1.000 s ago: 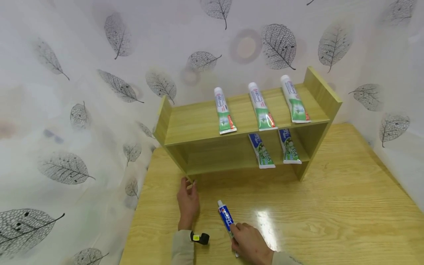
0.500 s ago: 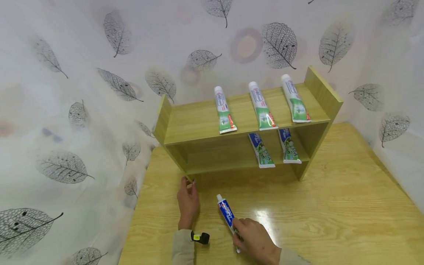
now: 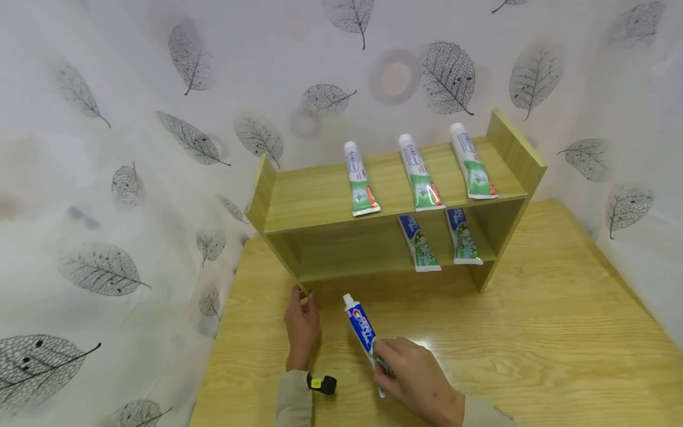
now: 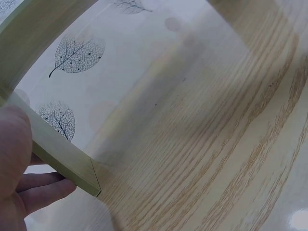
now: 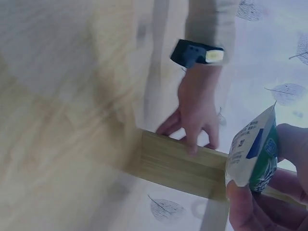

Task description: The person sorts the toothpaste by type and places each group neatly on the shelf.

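Observation:
My left hand [image 3: 302, 329] grips the bottom front corner of a two-tier wooden shelf [image 3: 306, 198]. In the left wrist view, the thumb lies on one side of its side panel [image 4: 62, 149] and fingers [image 4: 45, 192] on the other. My right hand [image 3: 418, 379] holds a blue, white and green toothpaste tube [image 3: 360, 325] by its lower part, cap pointing toward the shelf. The right wrist view shows the tube's flat crimped end [image 5: 252, 149] between thumb and fingers; its cap end is out of sight there.
Three white-and-green toothpaste tubes [image 3: 421, 172] lie on the upper tier. Two blue-and-green tubes [image 3: 418, 243] lie on the lower tier, toward the right. The shelf stands on a wood-grain table [image 3: 555, 332], with leaf-patterned walls [image 3: 299, 53] behind and beside it.
My right hand has brought the toothpaste tube forward, nearer the shelf, and the tube looks lifted. My left hand stays on the shelf corner. The tubes on the shelf keep their places.

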Demonstrator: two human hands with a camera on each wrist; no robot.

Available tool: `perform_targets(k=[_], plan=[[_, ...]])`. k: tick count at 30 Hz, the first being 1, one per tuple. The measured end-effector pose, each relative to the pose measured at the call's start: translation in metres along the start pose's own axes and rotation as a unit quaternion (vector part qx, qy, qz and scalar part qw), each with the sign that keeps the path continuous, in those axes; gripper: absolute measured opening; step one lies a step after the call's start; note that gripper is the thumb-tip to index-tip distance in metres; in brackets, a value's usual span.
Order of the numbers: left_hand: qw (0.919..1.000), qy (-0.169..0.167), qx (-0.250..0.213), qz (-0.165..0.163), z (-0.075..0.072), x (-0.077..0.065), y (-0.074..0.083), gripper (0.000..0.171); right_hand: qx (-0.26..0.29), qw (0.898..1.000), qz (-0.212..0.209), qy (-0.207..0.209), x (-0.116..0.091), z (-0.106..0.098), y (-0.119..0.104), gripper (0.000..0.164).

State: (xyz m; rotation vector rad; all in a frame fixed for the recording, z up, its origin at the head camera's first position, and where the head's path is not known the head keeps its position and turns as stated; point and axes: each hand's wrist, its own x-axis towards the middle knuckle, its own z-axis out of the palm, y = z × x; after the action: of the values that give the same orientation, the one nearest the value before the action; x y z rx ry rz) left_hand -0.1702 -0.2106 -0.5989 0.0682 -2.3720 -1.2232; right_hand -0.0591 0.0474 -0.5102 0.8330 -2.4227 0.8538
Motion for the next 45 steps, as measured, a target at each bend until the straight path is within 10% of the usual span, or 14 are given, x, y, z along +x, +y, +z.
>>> perform_targets(k=[25, 45], plan=[[0.9979, 0.007, 0.023, 0.059, 0.002, 0.002, -0.006, 0.006, -0.036, 0.995, -0.019, 0.092, 0.091, -0.024, 0.039, 0.023], [0.9971, 0.0, 0.015, 0.075, 0.0, 0.001, -0.005, 0.015, -0.049, 0.995, 0.082, 0.033, 0.15, -0.015, 0.063, 0.016]])
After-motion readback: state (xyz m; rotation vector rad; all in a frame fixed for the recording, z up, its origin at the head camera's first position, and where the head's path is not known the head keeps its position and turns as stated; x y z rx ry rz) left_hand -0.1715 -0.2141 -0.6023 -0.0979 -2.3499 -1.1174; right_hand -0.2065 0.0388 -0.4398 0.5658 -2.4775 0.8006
